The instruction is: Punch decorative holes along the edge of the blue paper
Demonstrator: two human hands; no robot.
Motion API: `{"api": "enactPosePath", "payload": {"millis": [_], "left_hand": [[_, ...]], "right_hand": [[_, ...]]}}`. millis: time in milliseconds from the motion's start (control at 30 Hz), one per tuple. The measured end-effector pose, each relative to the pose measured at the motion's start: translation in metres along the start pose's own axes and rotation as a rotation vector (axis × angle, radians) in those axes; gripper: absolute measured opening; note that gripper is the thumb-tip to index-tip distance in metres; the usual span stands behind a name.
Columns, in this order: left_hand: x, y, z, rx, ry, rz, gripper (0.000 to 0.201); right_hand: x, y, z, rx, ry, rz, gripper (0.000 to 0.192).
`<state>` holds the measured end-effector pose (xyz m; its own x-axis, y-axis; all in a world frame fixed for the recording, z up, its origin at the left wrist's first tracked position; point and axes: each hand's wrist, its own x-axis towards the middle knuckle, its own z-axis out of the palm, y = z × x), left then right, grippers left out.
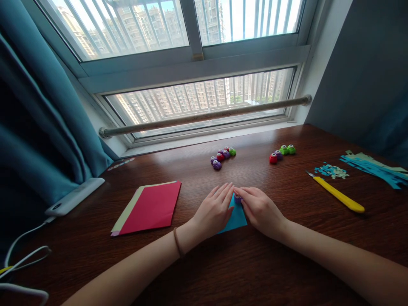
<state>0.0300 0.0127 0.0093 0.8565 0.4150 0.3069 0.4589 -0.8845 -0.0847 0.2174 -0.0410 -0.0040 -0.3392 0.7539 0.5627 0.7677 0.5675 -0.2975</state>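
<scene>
Both hands met over a folded blue paper [237, 217] near the front middle of the dark wooden bench [287, 272]. The left hand [213, 211] lay flat, fingers extended and together, pressing the sheet's left part; the right hand [259, 209] lay likewise flat on its right part, gripping nothing. Their fingertips converged at the sheet's far tip, where a small purple punch [237, 197] sat (mostly hidden, so whether either hand pinched it could not be told). The paper's long axis ran away from the person, narrowing toward the window [197, 97], with each hand about equally near.

Left of them lay a stack of red paper [149, 208]; beyond, two clusters of coloured punches [222, 156] [282, 153]; to the right, a yellow craft knife [339, 195] beside blue scraps [331, 171].
</scene>
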Motion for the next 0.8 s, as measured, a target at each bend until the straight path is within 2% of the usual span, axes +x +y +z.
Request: {"api": "enactPosePath", "payload": {"millis": [167,467,600,667,800], "left_hand": [[-0.021,-0.006,-0.002,-0.081,-0.061,-0.102,0.057],[-0.031,-0.011,0.008,-0.291,-0.098,-0.206,0.06],[-0.035,-0.014,0.007,-0.315,-0.113,-0.208,0.058],[-0.038,-0.015,0.006,-0.315,-0.136,-0.208,0.059],[-0.039,-0.015,0.004,-0.316,-0.168,-0.207,0.058]], "right_hand": [[0.002,0.01,0.005,0.213,0.102,0.148,0.042],[0.001,0.024,0.012,0.392,0.033,0.299,0.055],[0.005,0.028,0.01,0.508,0.044,0.367,0.052],[0.008,0.034,0.006,0.504,0.071,0.405,0.049],[0.013,0.06,-0.005,0.315,0.179,0.474,0.048]]}}
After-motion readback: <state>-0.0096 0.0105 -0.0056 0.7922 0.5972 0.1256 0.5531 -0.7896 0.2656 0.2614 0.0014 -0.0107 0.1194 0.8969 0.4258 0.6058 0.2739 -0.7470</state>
